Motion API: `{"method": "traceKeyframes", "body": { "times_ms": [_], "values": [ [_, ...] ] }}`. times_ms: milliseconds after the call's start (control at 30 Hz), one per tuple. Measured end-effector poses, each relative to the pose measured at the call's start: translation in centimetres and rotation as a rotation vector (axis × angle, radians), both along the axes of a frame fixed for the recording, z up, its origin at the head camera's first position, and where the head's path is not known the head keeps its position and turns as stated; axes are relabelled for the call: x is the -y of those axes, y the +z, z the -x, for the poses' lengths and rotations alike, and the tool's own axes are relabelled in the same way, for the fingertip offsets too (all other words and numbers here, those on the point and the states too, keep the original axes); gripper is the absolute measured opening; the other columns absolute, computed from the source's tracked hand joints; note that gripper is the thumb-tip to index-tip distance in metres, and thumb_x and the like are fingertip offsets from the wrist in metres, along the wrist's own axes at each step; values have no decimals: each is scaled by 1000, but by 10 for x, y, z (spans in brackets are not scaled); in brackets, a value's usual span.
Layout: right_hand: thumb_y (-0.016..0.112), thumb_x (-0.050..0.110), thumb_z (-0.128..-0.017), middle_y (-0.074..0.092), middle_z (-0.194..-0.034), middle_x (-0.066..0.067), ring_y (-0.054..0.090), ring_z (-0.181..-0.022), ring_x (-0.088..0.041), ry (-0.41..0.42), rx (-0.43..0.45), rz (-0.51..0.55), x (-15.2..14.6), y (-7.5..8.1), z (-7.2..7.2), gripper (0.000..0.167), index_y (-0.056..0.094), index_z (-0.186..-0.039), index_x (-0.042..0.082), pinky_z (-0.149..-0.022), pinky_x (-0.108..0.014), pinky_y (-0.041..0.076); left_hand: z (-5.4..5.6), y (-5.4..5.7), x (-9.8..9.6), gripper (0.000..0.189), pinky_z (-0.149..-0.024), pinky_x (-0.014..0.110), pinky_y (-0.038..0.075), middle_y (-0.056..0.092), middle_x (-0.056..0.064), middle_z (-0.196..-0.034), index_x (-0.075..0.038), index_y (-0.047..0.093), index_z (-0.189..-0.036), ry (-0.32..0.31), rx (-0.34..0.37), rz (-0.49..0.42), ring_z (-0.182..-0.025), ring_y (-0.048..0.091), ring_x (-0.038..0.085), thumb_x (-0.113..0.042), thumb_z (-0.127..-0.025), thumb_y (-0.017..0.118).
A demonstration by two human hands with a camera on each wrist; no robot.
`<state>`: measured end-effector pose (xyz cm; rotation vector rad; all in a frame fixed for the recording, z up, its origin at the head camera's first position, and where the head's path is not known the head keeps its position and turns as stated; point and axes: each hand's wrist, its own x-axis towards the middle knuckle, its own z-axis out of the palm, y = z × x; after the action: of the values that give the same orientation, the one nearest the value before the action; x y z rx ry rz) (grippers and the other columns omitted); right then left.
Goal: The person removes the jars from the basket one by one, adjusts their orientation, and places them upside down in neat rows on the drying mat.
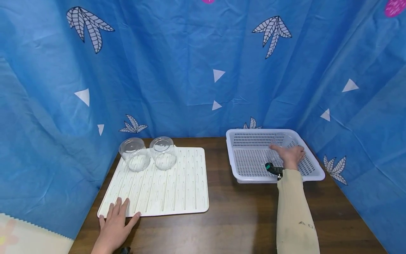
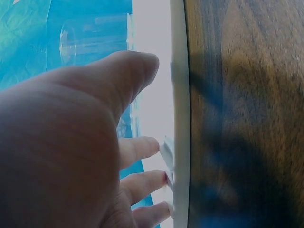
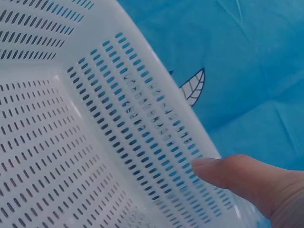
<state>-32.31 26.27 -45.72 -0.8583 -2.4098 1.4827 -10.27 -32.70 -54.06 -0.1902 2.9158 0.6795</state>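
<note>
My left hand rests with spread fingers on the front left edge of a white ridged draining mat. In the left wrist view, the thumb and fingertips touch that mat. Two clear cups stand upside down at the mat's back left: one cup by the corner, another cup beside it. My right hand reaches into a white perforated basket and holds a third clear cup between thumb and fingers. That cup is barely visible; in the right wrist view only the thumb shows.
The basket stands at the back right of a dark wooden table, near the curtain. A blue patterned curtain closes off the back and both sides. Pale cloth hangs at the lower left.
</note>
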Motion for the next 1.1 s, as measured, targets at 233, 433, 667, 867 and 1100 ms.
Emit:
{"method": "traceKeyframes", "body": {
  "times_ms": [233, 433, 667, 867, 1100],
  "values": [
    [87, 38, -93, 13, -173, -34, 21, -159, -49, -8, 5, 40, -2, -6, 0, 127, -4, -170, -5, -130, -60, 22, 1, 1, 0, 94, -108, 94, -2, 6, 50, -167, 18, 27, -162, 1, 45, 0, -151, 0, 75, -57, -112, 54],
    [89, 28, -92, 26, -171, -31, 30, -155, -48, -35, -59, 63, -3, -11, 1, 115, 11, -171, -1, -129, -62, 28, 2, 0, 1, 91, -108, 94, -2, 7, 51, -166, 18, 28, -161, 2, 43, 4, -151, 0, 75, -54, -112, 55],
    [89, 24, -94, 30, -170, -30, 33, -155, -48, -32, -93, 61, -5, -13, 3, 108, 16, -171, 1, -128, -63, 27, 2, -2, 1, 88, -108, 95, -2, 8, 51, -166, 19, 31, -160, 4, 29, 12, -150, 2, 75, -49, -112, 59],
    [88, 22, -94, 30, -171, -30, 33, -156, -48, -36, -95, 50, -5, -14, 4, 107, 17, -171, 0, -129, -62, 26, 2, -3, 1, 87, -108, 95, -1, 10, 52, -165, 19, 31, -160, 2, 20, 15, -150, 3, 75, -49, -112, 59],
    [89, 24, -94, 32, -170, -30, 33, -155, -48, -35, -82, 32, -7, -14, 3, 106, 21, -170, -2, -128, -64, 28, 2, -2, -1, 86, -109, 94, -2, 9, 52, -165, 19, 31, -159, 6, 23, 17, -150, 2, 75, -46, -112, 60]
  ]
}}
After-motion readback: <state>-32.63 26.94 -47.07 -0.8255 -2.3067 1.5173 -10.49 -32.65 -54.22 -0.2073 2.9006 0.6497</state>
